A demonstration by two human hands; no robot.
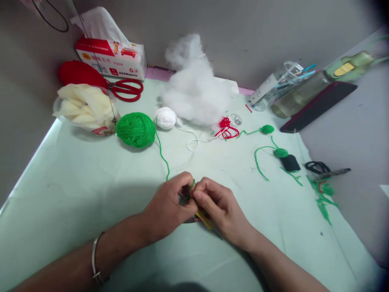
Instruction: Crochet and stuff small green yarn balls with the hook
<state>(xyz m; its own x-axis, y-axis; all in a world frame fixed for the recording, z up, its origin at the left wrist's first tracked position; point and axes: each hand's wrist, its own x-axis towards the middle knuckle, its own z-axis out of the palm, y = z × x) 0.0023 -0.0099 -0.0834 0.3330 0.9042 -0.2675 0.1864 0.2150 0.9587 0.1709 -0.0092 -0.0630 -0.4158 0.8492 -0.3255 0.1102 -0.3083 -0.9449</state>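
My left hand point(170, 205) is closed, with green yarn point(193, 183) looped over its raised index finger. Close against it, my right hand point(223, 209) pinches at the fingertips around a crochet hook with a yellow handle point(204, 220). The handle sticks out below the right fingers; the hook's tip and any stitches are mostly hidden between the hands. A strand runs from the hands back to a green yarn ball point(135, 129). Under the hands, a small dark round-edged item point(191, 220) shows only in part.
At the back stand a tissue pack point(112, 59), red-handled scissors point(127, 90), a tub of pale pieces point(86, 107), a white yarn ball point(165, 118) and fluffy stuffing point(196, 87). To the right lie red yarn point(227, 129), small green pieces point(281, 153), a bottle point(299, 95) and a phone-like slab point(319, 106).
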